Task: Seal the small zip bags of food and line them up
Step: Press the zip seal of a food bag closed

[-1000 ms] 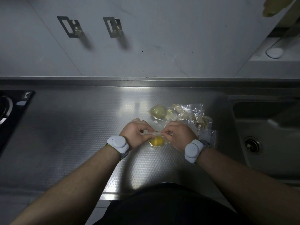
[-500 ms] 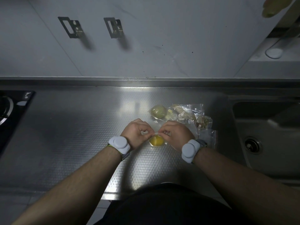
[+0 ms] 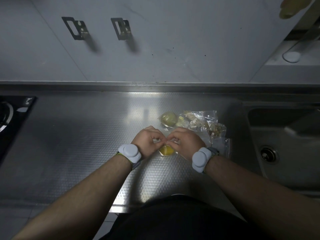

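Note:
A small clear zip bag with yellow food hangs just above the steel counter between my hands. My left hand and my right hand both pinch its top edge, fingertips almost touching at the middle. Behind them lie a bag with a pale green lump and a heap of several clear bags with brownish food. Another clear bag lies right of my right wrist, partly hidden by it.
A steel sink with a drain sits at the right. A black hob lies at the left edge. A grey wall with two metal brackets rises behind the counter.
My two hands have drawn closer together along the bag's top edge, the right hand sliding left. The other bags lie as before.

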A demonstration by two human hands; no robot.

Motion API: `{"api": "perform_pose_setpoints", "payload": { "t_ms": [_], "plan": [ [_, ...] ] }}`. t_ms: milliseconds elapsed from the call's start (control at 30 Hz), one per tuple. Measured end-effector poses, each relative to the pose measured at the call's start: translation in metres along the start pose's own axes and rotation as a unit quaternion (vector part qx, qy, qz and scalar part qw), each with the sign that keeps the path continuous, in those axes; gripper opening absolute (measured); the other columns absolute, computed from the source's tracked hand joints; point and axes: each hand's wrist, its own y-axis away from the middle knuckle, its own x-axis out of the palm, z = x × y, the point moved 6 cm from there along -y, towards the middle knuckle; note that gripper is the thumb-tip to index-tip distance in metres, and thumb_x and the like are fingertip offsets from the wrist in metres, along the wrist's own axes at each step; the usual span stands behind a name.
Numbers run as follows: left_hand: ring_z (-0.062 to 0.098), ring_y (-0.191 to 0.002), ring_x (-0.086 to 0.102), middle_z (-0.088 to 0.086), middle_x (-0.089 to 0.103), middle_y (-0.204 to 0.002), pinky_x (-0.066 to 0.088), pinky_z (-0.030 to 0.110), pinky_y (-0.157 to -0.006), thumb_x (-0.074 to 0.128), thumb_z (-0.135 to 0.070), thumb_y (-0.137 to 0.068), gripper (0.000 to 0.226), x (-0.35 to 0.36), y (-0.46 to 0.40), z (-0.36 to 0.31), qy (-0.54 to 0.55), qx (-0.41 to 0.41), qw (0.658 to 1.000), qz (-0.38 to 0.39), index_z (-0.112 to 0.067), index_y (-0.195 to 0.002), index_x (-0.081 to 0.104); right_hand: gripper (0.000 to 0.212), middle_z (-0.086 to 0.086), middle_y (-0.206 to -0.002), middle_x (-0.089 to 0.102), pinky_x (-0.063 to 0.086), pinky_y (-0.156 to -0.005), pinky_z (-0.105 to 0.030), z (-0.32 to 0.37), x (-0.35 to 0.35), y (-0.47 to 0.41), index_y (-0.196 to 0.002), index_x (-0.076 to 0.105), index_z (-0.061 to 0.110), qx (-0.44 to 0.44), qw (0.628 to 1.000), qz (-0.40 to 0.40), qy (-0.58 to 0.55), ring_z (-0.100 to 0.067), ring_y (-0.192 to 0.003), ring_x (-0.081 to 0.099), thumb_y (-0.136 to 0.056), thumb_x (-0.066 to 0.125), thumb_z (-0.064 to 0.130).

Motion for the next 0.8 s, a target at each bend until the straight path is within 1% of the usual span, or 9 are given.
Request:
{"api": "perform_pose_setpoints", "payload": {
  "t_ms": [167,300,433,533,667,800],
  "plan": [
    [0.009,-0.088,0.057,-0.01,0.07,-0.08,0.048,0.027,-0.079,0.074,-0.024,-0.081,0.003,-0.0001,0.0009,0.0007,-0.004,-0.006,1.0,0.009,-0.021,-0.081,0.075,0.011,0.002,-0.085,0.065,0.047,-0.074,-0.033,0.0008,0.0015,-0.002,-0.082,0.071,0.017,-0.01,1.0,0.003,0.011,-0.012,-0.082,0.052,-0.082,0.068,0.028],
    [0.006,-0.087,0.056,-0.014,0.068,-0.079,0.046,0.023,-0.079,0.076,-0.029,-0.079,0.008,-0.0033,0.0023,0.0031,0.003,-0.019,1.0,-0.002,-0.022,-0.079,0.075,0.011,0.006,-0.085,0.062,0.047,-0.071,-0.032,0.0006,0.0037,-0.0022,-0.079,0.067,0.018,-0.009,1.0,0.0,0.021,-0.007,-0.079,0.048,-0.083,0.066,0.029],
    [0.01,-0.084,0.055,-0.009,0.068,-0.075,0.045,0.023,-0.077,0.075,-0.028,-0.08,0.009,-0.0057,-0.0004,0.006,-0.013,-0.023,1.0,0.009,-0.019,-0.079,0.075,0.009,0.005,-0.088,0.061,0.048,-0.072,-0.032,-0.0004,0.0049,-0.0036,-0.081,0.066,0.019,-0.008,1.0,0.007,0.019,-0.007,-0.081,0.05,-0.083,0.065,0.028],
    [0.012,-0.08,0.054,-0.008,0.065,-0.071,0.044,0.023,-0.074,0.075,-0.026,-0.08,0.008,-0.0056,-0.0016,0.0074,-0.026,-0.027,0.999,0.006,-0.018,-0.08,0.075,0.016,0.006,-0.09,0.062,0.047,-0.072,-0.028,0.0011,0.0053,-0.0048,-0.086,0.067,0.02,-0.011,1.0,0.011,0.019,-0.009,-0.083,0.053,-0.083,0.065,0.036],
    [0.009,-0.08,0.052,-0.013,0.061,-0.07,0.041,0.018,-0.073,0.074,-0.027,-0.08,0.008,-0.0036,-0.0026,0.007,-0.035,-0.023,0.999,0.01,-0.019,-0.079,0.075,0.015,0.006,-0.086,0.061,0.048,-0.072,-0.033,0.0036,0.0072,-0.0041,-0.081,0.066,0.019,-0.022,1.0,0.014,0.016,-0.007,-0.081,0.049,-0.084,0.065,0.033],
    [0.011,-0.081,0.053,-0.008,0.067,-0.073,0.042,0.02,-0.073,0.073,-0.024,-0.081,0.006,-0.0015,-0.0025,0.0065,-0.046,-0.013,0.999,0.012,-0.018,-0.081,0.075,0.014,0.007,-0.085,0.061,0.049,-0.069,-0.036,-0.0011,0.0062,-0.0019,-0.082,0.066,0.02,-0.008,1.0,0.0,0.016,-0.006,-0.081,0.05,-0.085,0.062,0.033]
  ]
}}
